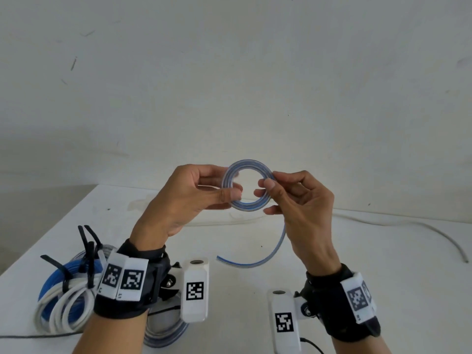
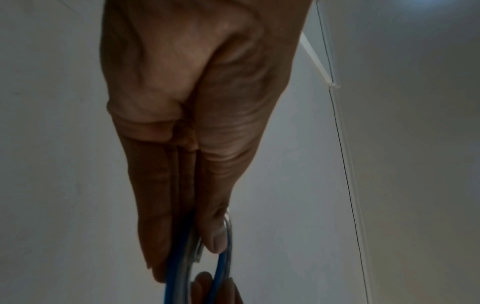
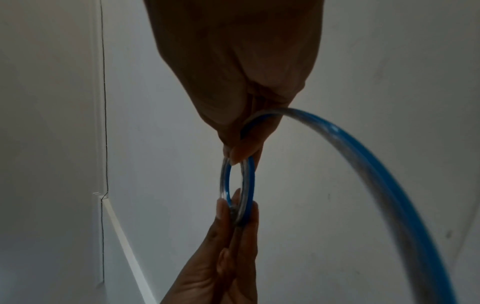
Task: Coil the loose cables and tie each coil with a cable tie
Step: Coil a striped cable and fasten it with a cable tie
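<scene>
White table point(image 1: 332, 290) below a pale wall point(image 1: 229, 60). At near left, a heap of tied coils point(image 1: 63, 297), blue and white, bound with black cable ties point(image 1: 86, 251); a grey loose cable point(image 1: 439, 238) lies at far right. Wristbands carry black-and-white square code tags point(image 1: 195, 291); no lettering is legible. Above the table, the left hand point(image 1: 184, 200) and right hand point(image 1: 298, 203) each pinch, thumb against fingers, opposite sides of a small round coil of clear, blue-striped cable point(image 1: 247, 167). Its free tail point(image 1: 255, 261) curves down to the tabletop. The right wrist view alone shows the coil point(image 3: 246, 185) edge-on; the left wrist view shows mostly the left hand point(image 2: 197, 123).
</scene>
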The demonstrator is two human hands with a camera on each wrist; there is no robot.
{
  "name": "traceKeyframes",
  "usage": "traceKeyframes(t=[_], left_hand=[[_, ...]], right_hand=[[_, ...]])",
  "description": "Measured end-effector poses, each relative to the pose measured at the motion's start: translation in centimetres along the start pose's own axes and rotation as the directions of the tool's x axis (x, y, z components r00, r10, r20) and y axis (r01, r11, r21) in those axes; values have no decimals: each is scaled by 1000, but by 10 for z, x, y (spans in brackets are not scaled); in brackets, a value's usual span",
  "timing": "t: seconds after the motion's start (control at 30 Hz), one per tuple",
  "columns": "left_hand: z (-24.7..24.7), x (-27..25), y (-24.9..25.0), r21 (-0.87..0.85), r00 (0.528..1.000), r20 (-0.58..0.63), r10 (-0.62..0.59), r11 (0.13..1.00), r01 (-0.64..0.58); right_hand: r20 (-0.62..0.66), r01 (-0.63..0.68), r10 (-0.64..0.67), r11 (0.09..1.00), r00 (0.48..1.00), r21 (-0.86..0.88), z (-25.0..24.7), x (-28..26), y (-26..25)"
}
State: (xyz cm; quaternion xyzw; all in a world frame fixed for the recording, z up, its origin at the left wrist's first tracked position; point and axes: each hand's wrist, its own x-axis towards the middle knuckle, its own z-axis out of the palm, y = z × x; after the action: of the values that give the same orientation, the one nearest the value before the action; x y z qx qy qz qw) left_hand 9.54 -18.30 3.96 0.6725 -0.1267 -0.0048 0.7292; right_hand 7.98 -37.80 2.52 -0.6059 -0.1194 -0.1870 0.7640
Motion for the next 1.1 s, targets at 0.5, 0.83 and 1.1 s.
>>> traceKeyframes(t=[0.5, 0.83, 1.1], left_hand=[[8, 5, -5, -160, 993, -121, 11, 987, -30], [7, 5, 0, -79, 997, -42, -61, 995, 58], [23, 5, -10, 204, 983, 80, -167, 968, 148]], right_hand=[[-43, 6, -3, 997, 999, 70, 10, -6, 4], [203, -8, 41, 987, 978, -161, -12, 4, 3], [325, 78, 38, 939, 945, -336, -14, 3, 3]])
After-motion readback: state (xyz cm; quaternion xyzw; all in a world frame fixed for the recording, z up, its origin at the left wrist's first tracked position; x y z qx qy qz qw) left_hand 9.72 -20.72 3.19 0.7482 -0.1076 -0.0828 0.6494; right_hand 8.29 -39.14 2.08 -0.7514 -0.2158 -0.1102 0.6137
